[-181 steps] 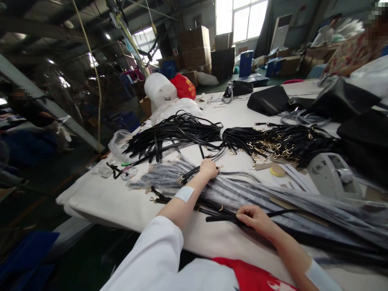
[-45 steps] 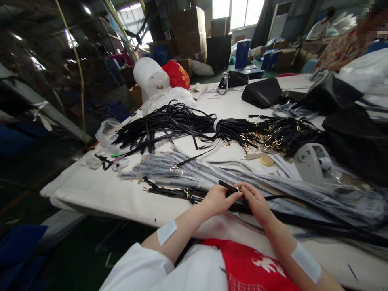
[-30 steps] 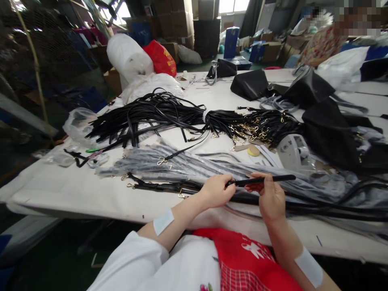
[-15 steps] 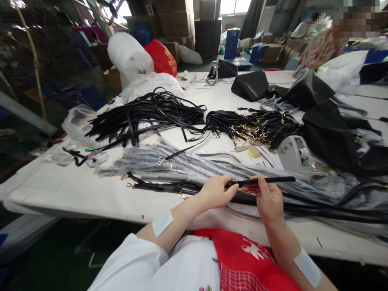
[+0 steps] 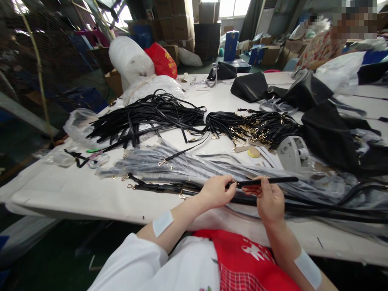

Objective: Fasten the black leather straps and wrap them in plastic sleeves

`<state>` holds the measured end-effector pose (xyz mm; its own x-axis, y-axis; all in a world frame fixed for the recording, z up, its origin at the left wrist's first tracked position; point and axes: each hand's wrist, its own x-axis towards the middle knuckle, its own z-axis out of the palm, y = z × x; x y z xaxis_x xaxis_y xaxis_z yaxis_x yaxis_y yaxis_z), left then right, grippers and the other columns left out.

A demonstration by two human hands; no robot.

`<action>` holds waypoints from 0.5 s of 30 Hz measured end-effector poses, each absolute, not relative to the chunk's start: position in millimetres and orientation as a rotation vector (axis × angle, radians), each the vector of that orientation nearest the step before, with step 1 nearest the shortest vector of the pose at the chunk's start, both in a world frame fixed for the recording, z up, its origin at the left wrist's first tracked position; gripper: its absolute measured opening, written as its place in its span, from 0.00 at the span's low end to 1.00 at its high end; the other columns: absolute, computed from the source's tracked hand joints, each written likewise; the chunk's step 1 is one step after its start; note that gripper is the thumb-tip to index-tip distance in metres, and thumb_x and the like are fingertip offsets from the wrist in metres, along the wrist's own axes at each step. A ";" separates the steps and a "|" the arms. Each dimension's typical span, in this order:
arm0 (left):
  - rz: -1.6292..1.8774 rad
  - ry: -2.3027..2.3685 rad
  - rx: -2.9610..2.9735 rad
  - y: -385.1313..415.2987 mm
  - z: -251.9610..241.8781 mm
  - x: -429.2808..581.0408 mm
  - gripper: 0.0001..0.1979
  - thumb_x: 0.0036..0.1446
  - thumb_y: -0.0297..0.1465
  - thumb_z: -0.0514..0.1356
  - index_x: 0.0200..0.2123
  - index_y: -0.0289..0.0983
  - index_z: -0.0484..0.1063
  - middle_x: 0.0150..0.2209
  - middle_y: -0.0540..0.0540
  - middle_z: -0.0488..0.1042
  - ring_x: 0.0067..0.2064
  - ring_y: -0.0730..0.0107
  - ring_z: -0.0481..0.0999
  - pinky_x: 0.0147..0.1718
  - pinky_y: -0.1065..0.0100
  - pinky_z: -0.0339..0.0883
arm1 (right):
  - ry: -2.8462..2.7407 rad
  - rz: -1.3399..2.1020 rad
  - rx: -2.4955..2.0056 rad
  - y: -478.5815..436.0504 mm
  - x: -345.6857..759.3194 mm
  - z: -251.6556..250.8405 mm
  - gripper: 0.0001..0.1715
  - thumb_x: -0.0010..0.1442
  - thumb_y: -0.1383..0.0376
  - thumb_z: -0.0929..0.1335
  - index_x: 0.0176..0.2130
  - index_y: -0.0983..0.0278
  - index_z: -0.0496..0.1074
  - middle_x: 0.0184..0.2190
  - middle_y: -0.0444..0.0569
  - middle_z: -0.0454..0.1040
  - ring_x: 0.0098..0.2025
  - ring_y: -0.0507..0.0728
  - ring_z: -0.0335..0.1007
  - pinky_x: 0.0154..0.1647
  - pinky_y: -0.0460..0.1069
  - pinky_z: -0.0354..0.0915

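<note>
Head view: left hand (image 5: 216, 190) and right hand (image 5: 269, 198) each have fingers clamped on one black strap (image 5: 274, 180), held just above the table (image 5: 75, 194), lower centre of frame. I judge I'm working its end; that needs a steady pinch from both.

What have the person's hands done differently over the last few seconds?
The left hand drew back from the wrapped straps to meet the right hand. Both now pinch a black strap, its end lifted level above the table. The tied strap bundle and the black bag stayed put.
</note>
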<state>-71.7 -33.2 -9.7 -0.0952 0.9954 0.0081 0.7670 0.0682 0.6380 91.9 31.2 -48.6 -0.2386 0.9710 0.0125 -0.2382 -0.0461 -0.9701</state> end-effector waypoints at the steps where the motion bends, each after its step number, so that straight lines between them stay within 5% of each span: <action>1: 0.695 1.921 1.743 -33.1 -9.5 -71.6 0.11 0.61 0.35 0.53 0.31 0.39 0.72 0.26 0.50 0.74 0.27 0.69 0.69 0.26 0.69 0.53 | -1.192 1.498 -0.912 31.0 91.8 -49.1 0.19 0.62 0.48 0.67 0.37 0.61 0.72 0.21 0.48 0.78 0.29 0.63 0.79 0.28 0.55 0.73; 9: 0.679 1.966 1.747 -31.7 -9.0 -70.7 0.10 0.60 0.36 0.54 0.29 0.40 0.72 0.25 0.50 0.73 0.27 0.69 0.68 0.25 0.69 0.51 | -1.300 1.385 -0.958 27.2 93.5 -49.9 0.20 0.64 0.47 0.65 0.38 0.60 0.71 0.22 0.48 0.79 0.28 0.63 0.78 0.27 0.53 0.71; 15: 0.653 2.094 1.714 -29.9 -12.1 -64.8 0.11 0.60 0.37 0.55 0.28 0.40 0.72 0.24 0.49 0.73 0.26 0.67 0.69 0.25 0.68 0.51 | -1.726 0.898 -0.983 17.2 95.4 -41.5 0.18 0.67 0.51 0.63 0.38 0.61 0.72 0.29 0.53 0.81 0.29 0.62 0.78 0.32 0.53 0.70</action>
